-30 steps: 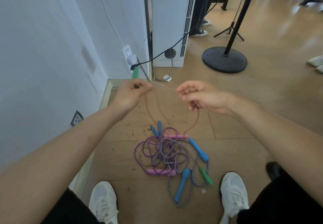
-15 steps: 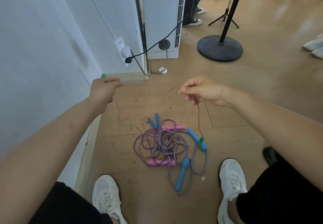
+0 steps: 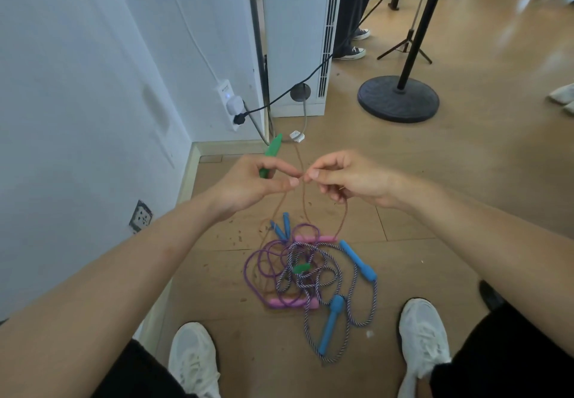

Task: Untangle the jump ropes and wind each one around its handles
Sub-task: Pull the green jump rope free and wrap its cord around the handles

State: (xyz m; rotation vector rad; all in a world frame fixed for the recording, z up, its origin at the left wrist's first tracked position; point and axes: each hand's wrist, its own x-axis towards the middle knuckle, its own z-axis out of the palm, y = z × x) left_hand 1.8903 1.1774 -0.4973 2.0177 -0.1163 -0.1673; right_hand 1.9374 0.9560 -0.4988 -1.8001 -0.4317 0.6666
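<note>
Wood floor (image 3: 435, 180), rope tangle (image 3: 310, 273) below.
Left grip (image 3: 248, 185) holds green handle (image 3: 273, 149), pinches brown rope (image 3: 344, 218); right grip (image 3: 348, 177) pinches it too.

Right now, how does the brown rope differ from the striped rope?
The brown rope is thin and plain; the striped rope is thicker, twisted purple and white. The brown rope is held up, pinched by left hand and right hand; the striped rope lies on the floor. The brown rope's green handle sits in the left hand; the striped rope has blue handles. Neither is wound yet.
</note>
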